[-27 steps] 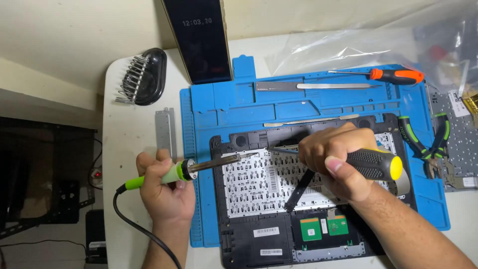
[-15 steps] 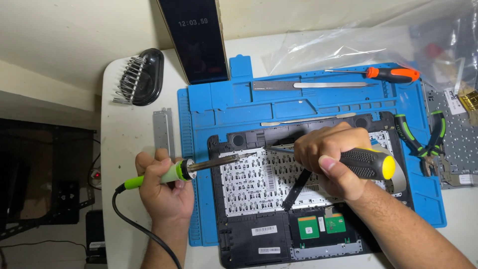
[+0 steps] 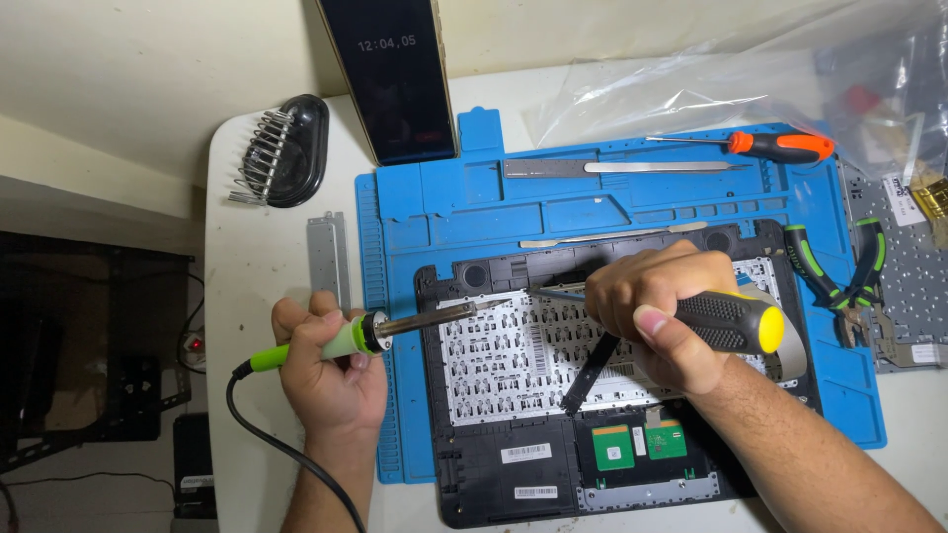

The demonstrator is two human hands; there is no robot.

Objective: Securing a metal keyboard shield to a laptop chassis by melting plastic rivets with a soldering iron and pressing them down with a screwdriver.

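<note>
Left hand (image 3: 331, 370) grips a soldering iron (image 3: 395, 328) w/ green handle, fingers wrapped tight round the grip; black cord (image 3: 272, 439) runs from the handle end toward the near edge. Iron's metal shaft points right, tip resting at the far-left corner of the white keyboard backing (image 3: 513, 355). Right hand (image 3: 657, 311) holds a screwdriver (image 3: 731, 324) w/ black ribbed and yellow handle, fingers closed round it, thumb on the near side; thin blade (image 3: 558, 294) sticks out left, its tip just beside the iron's tip, nearly meeting over the far edge of the backing. Can't tell if the 2 tips touch.

Both tools work over an opened black laptop shell (image 3: 494, 464), lying on a blue work mat (image 3: 592, 212) on the white desk (image 3: 267, 257). A black flat ribbon cable (image 3: 590, 373) lies diagonally across the backing, just near the right hand. 2 green circuit boards (image 3: 614, 447) sit in the near part of the shell.

Far on the mat: orange-handled screwdriver (image 3: 780, 147), long metal tweezers (image 3: 622, 168), thin metal pry tool (image 3: 612, 238). Right side: green-black pliers (image 3: 839, 271), partly off the mat, beside a 2nd keyboard panel (image 3: 913, 296). Clear plastic bag (image 3: 711, 89) at far right. Far left on the desk: black iron stand w/ coil (image 3: 281, 148); a small metal strip (image 3: 328, 259) just left of the mat. Dark phone (image 3: 395, 74) stands upright at the far edge, screen lit.
</note>
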